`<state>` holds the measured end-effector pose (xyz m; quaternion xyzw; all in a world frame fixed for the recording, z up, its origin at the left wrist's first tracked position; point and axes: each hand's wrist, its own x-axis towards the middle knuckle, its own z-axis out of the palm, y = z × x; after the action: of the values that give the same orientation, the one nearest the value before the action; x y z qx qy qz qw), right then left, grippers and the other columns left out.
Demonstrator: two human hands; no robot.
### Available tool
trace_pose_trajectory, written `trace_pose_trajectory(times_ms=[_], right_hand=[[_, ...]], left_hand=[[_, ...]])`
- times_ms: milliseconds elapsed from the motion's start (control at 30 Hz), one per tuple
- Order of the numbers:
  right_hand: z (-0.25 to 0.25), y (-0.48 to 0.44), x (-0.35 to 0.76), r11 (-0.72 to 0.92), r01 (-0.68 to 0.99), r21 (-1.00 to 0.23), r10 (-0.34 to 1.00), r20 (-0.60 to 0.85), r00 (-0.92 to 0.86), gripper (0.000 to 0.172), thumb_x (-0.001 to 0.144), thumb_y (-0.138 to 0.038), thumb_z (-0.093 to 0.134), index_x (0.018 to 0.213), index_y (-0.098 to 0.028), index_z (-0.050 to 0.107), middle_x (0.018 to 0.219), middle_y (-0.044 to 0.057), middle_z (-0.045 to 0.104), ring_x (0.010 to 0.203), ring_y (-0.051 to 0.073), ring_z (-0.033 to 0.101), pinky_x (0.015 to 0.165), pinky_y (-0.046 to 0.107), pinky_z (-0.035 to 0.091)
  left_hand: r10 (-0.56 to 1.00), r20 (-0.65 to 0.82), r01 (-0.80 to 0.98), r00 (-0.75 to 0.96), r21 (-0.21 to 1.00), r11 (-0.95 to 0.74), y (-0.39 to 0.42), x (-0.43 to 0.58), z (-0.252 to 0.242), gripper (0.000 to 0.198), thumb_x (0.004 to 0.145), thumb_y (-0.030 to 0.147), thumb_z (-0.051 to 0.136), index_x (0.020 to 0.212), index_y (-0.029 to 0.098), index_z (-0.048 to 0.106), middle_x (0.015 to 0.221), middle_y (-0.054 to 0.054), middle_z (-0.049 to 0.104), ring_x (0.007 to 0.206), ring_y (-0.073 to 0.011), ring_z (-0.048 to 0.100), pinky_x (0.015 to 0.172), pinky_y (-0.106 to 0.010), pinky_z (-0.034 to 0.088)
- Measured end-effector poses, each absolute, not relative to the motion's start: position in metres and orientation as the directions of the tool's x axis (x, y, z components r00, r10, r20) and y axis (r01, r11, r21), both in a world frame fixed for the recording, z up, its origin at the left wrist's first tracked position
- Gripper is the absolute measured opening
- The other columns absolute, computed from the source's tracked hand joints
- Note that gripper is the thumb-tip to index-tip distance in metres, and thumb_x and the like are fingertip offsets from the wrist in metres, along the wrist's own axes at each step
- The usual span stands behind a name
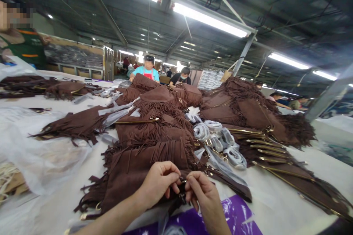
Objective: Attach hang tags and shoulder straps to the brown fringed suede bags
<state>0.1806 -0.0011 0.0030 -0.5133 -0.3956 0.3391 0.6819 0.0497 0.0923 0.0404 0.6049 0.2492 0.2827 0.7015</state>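
Observation:
Close together at the near edge of a brown fringed bag (140,161), my two hands work on a small gold metal fitting (183,182). My left hand (161,181) is closed in a pinch, its thumb and forefinger at the fitting's left side. From the right, my right hand (201,191) pinches the same fitting between thumb and fingertips. Its exact kind is too small to tell, and the fingers partly cover it. Dark strap or fringe hangs just below the fingers. The bag lies flat, with a metal ring (98,205) at its lower left corner.
Brown fringed bags are heaped ahead and in a tall pile (248,106) at right. Wrapped coiled straps (215,132) lie between. Purple plastic (234,214) is under my right wrist; clear plastic bags (49,154) lie left. Co-workers (146,71) are across the white table (273,183).

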Motion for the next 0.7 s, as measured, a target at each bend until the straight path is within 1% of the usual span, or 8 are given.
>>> trace_pose_trajectory(times_ms=[67, 133, 233, 367, 500, 700], right_hand=[[0.000, -0.002, 0.180, 0.237, 0.069, -0.969, 0.849, 0.241, 0.470, 0.041, 0.084, -0.057, 0.069, 0.074, -0.018, 0.062, 0.049, -0.003, 0.057, 0.038, 0.008, 0.042, 0.037, 0.016, 0.027], [-0.003, -0.003, 0.179, 0.228, 0.159, -0.960, 0.844, 0.277, 0.459, 0.040, 0.086, -0.057, 0.066, 0.076, -0.019, 0.064, 0.051, -0.003, 0.057, 0.042, 0.010, 0.046, 0.040, 0.018, 0.031], [-0.006, -0.004, 0.178, 0.218, 0.245, -0.945, 0.844, 0.309, 0.438, 0.038, 0.089, -0.055, 0.061, 0.077, -0.020, 0.065, 0.050, -0.004, 0.057, 0.043, 0.011, 0.046, 0.043, 0.020, 0.033], [-0.008, -0.004, 0.178, 0.238, 0.285, -0.929, 0.838, 0.344, 0.423, 0.033, 0.091, -0.050, 0.060, 0.082, -0.020, 0.067, 0.051, -0.004, 0.058, 0.045, 0.011, 0.048, 0.046, 0.020, 0.035], [-0.008, -0.002, 0.173, 0.252, 0.309, -0.917, 0.816, 0.373, 0.442, 0.032, 0.092, -0.049, 0.059, 0.083, -0.019, 0.068, 0.052, -0.004, 0.058, 0.045, 0.012, 0.049, 0.047, 0.020, 0.036], [-0.019, 0.001, 0.170, 0.232, 0.308, -0.923, 0.790, 0.363, 0.493, 0.035, 0.091, -0.052, 0.058, 0.082, -0.019, 0.066, 0.050, -0.003, 0.057, 0.043, 0.013, 0.048, 0.044, 0.021, 0.037]], left_hand=[[0.703, 0.014, -0.098, 0.711, 0.992, 0.080, 0.090, 0.049, 0.042, 0.022, 0.063, 0.034, 0.058, 0.072, 0.014, 0.058, 0.055, 0.002, 0.058, 0.039, -0.0073, 0.049, 0.030, -0.014, 0.031], [0.702, 0.025, -0.103, 0.712, 0.992, 0.069, 0.087, 0.048, 0.044, 0.022, 0.063, 0.034, 0.057, 0.073, 0.015, 0.057, 0.056, 0.003, 0.057, 0.037, -0.0057, 0.045, 0.030, -0.014, 0.028], [0.688, 0.029, -0.113, 0.725, 0.990, 0.078, 0.085, 0.047, 0.046, 0.023, 0.064, 0.036, 0.056, 0.074, 0.015, 0.056, 0.056, 0.003, 0.057, 0.035, -0.0041, 0.040, 0.030, -0.014, 0.025], [0.696, 0.032, -0.122, 0.718, 0.989, 0.080, 0.085, 0.049, 0.043, 0.023, 0.066, 0.037, 0.055, 0.075, 0.015, 0.055, 0.056, 0.003, 0.057, 0.033, -0.0034, 0.036, 0.029, -0.015, 0.023], [0.708, 0.053, -0.124, 0.704, 0.991, 0.050, 0.084, 0.050, 0.037, 0.022, 0.069, 0.037, 0.053, 0.076, 0.016, 0.055, 0.058, 0.003, 0.057, 0.036, -0.0047, 0.038, 0.030, -0.016, 0.023], [0.724, 0.131, -0.139, 0.678, 0.989, -0.050, 0.082, 0.052, 0.030, 0.014, 0.074, 0.029, 0.050, 0.075, 0.016, 0.054, 0.061, 0.003, 0.056, 0.041, -0.0058, 0.042, 0.037, -0.016, 0.029]])
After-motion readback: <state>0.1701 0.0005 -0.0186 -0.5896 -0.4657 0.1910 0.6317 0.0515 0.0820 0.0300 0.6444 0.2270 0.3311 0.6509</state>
